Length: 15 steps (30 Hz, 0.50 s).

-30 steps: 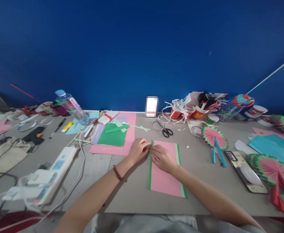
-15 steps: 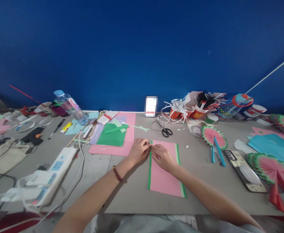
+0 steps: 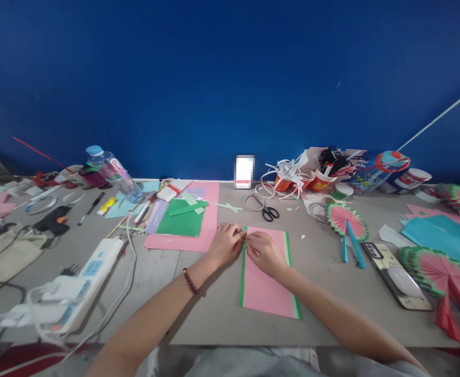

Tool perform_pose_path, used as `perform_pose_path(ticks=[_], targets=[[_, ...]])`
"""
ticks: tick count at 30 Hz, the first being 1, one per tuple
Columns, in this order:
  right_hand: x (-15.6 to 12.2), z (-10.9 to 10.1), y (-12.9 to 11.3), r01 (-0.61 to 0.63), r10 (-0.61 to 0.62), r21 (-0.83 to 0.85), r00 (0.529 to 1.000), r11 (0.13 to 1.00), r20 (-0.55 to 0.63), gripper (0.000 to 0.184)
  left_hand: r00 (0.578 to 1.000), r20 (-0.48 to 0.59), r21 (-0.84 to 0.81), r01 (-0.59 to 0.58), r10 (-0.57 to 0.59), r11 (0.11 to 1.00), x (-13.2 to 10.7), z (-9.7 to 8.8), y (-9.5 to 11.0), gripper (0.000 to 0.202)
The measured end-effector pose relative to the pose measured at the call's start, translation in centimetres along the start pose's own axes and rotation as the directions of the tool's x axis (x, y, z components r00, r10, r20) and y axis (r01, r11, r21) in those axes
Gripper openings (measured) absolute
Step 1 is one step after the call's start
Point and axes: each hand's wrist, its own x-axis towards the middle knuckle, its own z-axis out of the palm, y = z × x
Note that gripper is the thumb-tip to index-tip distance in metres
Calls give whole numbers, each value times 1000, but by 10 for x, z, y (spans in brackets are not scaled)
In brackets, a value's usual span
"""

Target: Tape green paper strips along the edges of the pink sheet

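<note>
on the surface [image 3: 206, 319], a green-edged pink sheet [image 3: 267, 293] is being pinched near its far left corner by the left hand [image 3: 226, 245] and right hand [image 3: 265, 254].

I'm looking at a grey table [image 3: 198, 314]. Taking the pink sheet with green edges [image 3: 267, 288] as the middle of the clock, black scissors [image 3: 270, 213] lie at twelve. A small paper fan [image 3: 342, 220] is at two; at three come a phone [image 3: 414, 302] and, past it, another paper fan [image 3: 434, 271]. A white power strip [image 3: 107, 254] sits at nine, a larger pink sheet [image 3: 211, 230] at ten, some pale green strips [image 3: 232, 208] at eleven.
</note>
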Motion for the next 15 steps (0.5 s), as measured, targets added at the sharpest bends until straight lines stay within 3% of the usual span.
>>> perform_pose_path(ticks=[15], targets=[[-1, -3, -4, 64, -64, 12, 998, 998, -7, 21, 1000, 0, 1, 1, -1, 1000, 0, -3, 3, 20]])
